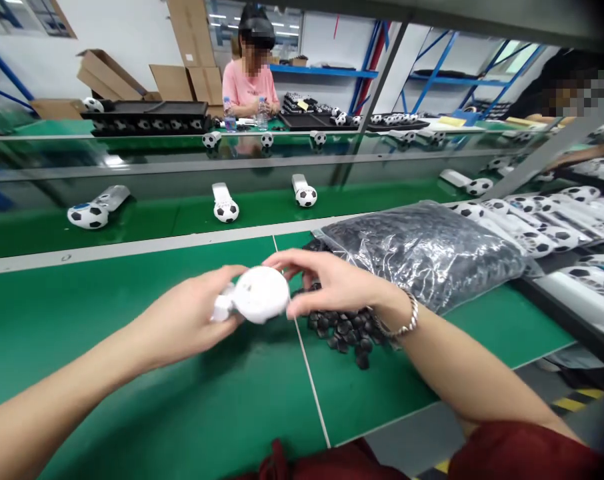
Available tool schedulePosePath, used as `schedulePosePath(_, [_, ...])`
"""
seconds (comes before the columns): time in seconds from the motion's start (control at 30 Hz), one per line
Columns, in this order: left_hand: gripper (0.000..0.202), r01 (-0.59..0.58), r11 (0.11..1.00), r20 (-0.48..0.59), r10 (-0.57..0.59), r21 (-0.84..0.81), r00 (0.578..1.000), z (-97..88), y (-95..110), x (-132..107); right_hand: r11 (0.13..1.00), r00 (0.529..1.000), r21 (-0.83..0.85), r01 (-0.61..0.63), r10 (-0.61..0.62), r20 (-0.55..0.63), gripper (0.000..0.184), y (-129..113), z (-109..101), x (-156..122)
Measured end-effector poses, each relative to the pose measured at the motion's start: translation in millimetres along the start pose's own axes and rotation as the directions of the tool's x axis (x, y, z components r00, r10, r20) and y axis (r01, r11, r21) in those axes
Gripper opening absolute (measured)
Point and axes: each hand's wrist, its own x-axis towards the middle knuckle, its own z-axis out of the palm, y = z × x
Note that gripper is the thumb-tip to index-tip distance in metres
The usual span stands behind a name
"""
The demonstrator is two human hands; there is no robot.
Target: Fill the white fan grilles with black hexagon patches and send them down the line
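Note:
Over the green table, my left hand [195, 310] is closed on the short handle part of a white device with a round head [262, 295]. Its plain white round face is turned up toward me, slightly blurred. My right hand [327, 280] curves around the head's right side, thumb and forefinger at its rim. Whether anything small is between those fingers I cannot tell. Beneath and beside my right hand lies a pile of small black pieces [345, 330]. Behind it is a clear plastic bag [427, 247] full of similar black pieces.
Several soccer-ball-patterned devices with white handles, one of them [226, 203], lie on the green conveyor [172, 217] ahead. At right stand black trays [557, 313] of such devices. A person in a pink shirt [251, 87] sits across the line; another person's arm shows at far right.

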Motion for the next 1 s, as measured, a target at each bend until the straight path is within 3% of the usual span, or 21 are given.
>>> schedulePosePath(0.03, [0.046,0.079,0.996,-0.062,-0.078,0.028,0.995,3.4,-7.7,-5.0,0.990,0.989,-0.115,-0.087,0.072,-0.129,0.038,11.1,2.1,-0.8])
schedulePosePath(0.1, [0.055,0.222,0.971,-0.143,-0.208,0.087,0.968,11.7,-22.4,-10.1,0.877,0.933,-0.369,-0.309,0.205,-0.295,0.015,32.6,4.3,-2.3])
schedulePosePath(0.2, [0.061,0.281,0.941,-0.163,-0.253,0.188,0.954,29.8,-36.1,-10.5,0.650,0.887,-0.603,-0.462,0.333,-0.320,0.012,55.6,7.4,-5.2])
schedulePosePath(0.27, [0.062,0.233,0.929,-0.159,-0.193,0.287,0.968,44.1,-38.4,-9.5,0.603,0.886,-0.651,-0.461,0.350,-0.304,0.015,64.3,11.1,-6.2])
schedulePosePath(0.4, [0.070,0.118,0.885,-0.121,-0.071,0.450,0.990,63.8,-35.6,-8.3,0.639,0.920,-0.663,-0.390,0.301,-0.251,0.015,70.8,21.6,-2.6])
schedulePosePath(0.6, [0.070,0.127,0.881,-0.077,-0.103,0.456,0.992,63.4,-31.9,-10.3,0.693,0.954,-0.656,-0.299,0.238,-0.183,0.011,69.1,31.1,3.1])
schedulePosePath(0.8, [0.071,0.190,0.960,-0.067,-0.180,0.206,0.981,49.7,-22.7,-2.2,0.728,0.969,-0.640,-0.245,0.192,-0.153,0.009,71.7,29.4,6.4])
schedulePosePath(1.0, [0.067,0.107,0.993,0.023,-0.106,-0.052,0.994,45.9,-20.8,10.0,0.764,0.977,-0.610,-0.209,0.134,-0.168,0.018,76.3,28.2,9.9])
